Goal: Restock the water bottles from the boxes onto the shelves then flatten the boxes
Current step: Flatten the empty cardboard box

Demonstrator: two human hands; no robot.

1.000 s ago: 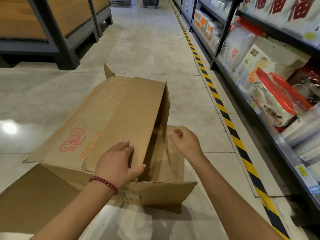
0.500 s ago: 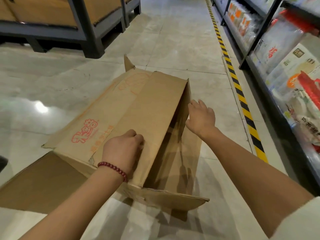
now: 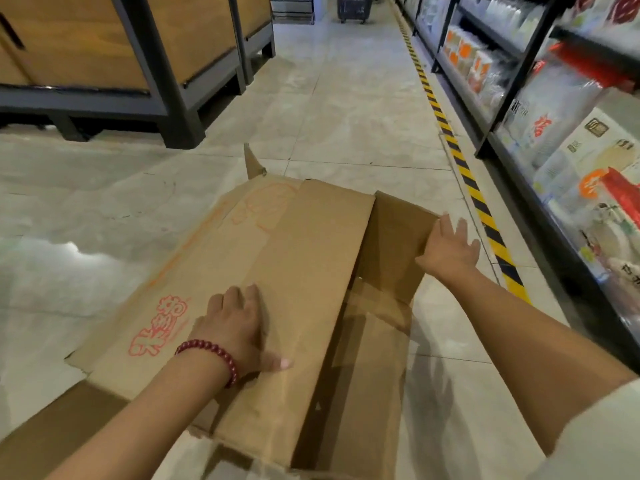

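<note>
Here, on the tiled floor [image 3: 363,109] of a shop aisle, a person flattens a cardboard box [image 3: 304,271] with both bare hands. The left hand [image 3: 235,327], a red bead bracelet [image 3: 211,355] at its wrist, lies palm-down on the box's upper panel, fingers fairly straight and thumb stretched toward the open side; it presses and grips nothing. The right hand [image 3: 450,251] reaches out on a long arm, fingers spread wide and flat against the outer flap [image 3: 398,244], which lies just beyond the upper panel's far edge from the left hand.

Red printed characters [image 3: 159,327] run beside the left hand's knuckles, and a fainter orange print [image 3: 263,206] sits farther up the panel; neither can be read. Beyond the right hand, across a yellow-and-black floor stripe [image 3: 467,174], dark shelves [image 3: 526,161] carry clear and white packets with red characters, too blurred to make out.

Half a second ago the box's side wall stood nearly upright and the right hand was at its edge; now that wall is pushed outward and low, the box much flatter. The left hand, then curled over the panel's edge, now lies flat.
</note>
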